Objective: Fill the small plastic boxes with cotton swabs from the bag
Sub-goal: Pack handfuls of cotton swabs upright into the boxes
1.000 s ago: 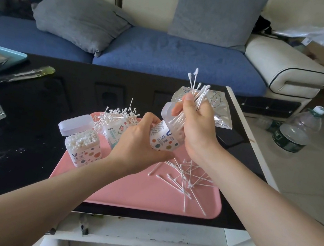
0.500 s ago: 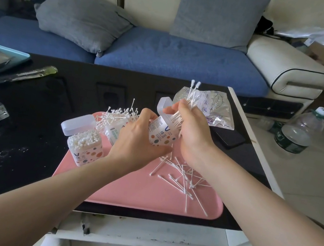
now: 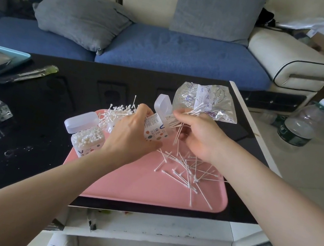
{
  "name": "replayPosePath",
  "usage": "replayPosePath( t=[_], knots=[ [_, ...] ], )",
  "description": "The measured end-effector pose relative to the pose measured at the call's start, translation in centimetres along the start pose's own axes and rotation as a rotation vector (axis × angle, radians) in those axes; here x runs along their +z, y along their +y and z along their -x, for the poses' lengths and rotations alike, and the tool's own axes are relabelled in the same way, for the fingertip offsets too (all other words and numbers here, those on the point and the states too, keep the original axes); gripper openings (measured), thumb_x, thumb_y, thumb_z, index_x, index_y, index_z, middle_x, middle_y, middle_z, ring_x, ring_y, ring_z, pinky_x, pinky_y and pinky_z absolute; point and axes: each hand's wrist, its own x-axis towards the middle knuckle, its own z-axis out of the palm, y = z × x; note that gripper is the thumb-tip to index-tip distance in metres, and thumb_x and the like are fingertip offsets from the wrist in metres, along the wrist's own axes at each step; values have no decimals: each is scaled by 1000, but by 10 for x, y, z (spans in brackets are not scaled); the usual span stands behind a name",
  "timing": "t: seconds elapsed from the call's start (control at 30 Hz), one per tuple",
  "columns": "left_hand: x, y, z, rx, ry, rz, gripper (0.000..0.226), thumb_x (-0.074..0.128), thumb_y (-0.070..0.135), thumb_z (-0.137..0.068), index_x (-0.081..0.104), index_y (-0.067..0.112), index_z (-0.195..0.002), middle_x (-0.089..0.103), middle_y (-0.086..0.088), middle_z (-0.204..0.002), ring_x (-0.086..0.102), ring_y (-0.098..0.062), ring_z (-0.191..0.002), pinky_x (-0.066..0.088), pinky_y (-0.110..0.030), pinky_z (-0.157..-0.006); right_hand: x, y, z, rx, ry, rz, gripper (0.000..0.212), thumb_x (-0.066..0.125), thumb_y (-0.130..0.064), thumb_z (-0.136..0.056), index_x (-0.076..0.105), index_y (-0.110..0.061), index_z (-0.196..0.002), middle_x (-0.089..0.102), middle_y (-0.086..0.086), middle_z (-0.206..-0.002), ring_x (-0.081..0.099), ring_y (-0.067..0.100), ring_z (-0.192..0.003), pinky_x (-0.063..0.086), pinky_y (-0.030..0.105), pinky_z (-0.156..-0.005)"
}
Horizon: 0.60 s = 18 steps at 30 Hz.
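Left hand [image 3: 128, 138] grips tilted dotted box [image 3: 156, 131]; right hand [image 3: 201, 138] pinches white swabs [image 3: 196, 110].

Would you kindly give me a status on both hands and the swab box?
Left hand grips the tilted open box. Right hand pinches a swab bundle at its mouth. Loose swabs scattered on the tray below.

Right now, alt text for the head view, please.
The left hand grips a tilted open box while the right hand holds cotton swabs at its mouth, above a pink tray holding a filled box and loose swabs.
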Motion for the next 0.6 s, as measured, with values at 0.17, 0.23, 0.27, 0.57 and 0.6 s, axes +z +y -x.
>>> replayPosePath(
  t=[0.17,0.23,0.27,0.57,0.6],
  knots=[
    [1,-1,-1,73,-8,-61,59,85,35,-70,44,20,-110,64,2,-92,63,-22,-79,53,-42,-65,-6,1,0,-16,-87,41,10,70,4,-87,69,-6,-90,69,3,-72,63,10,-63,50,22,-56],
    [2,-2,-1,101,-19,-72,58,85,38,-71,45,20,-110,64,3,-92,62,-21,-79,53,-41,-64,-6,1,0,-31,-135,73,9,70,5,-86,70,-3,-90,69,6,-75,65,13,-67,52,23,-58],
    [2,-3,-1,101,-27,-73,58,85,39,-71,45,21,-110,64,3,-93,62,-20,-79,53,-40,-64,-7,0,1,-27,-171,93,8,69,4,-87,69,-3,-92,69,8,-77,66,14,-70,54,24,-60],
    [0,-6,-3,84,-27,-55,63,87,39,-68,45,21,-112,66,3,-92,63,-24,-76,53,-42,-64,-11,-4,-1,-96,-81,60,5,59,1,-97,64,2,-99,66,15,-91,68,18,-77,59,25,-61],
    [0,-7,-3,91,-25,-57,62,87,40,-69,45,21,-111,66,3,-91,63,-23,-76,52,-42,-64,-10,-1,-2,-121,-88,71,5,58,1,-97,63,3,-99,64,16,-93,67,19,-78,59,25,-60]
  ],
)
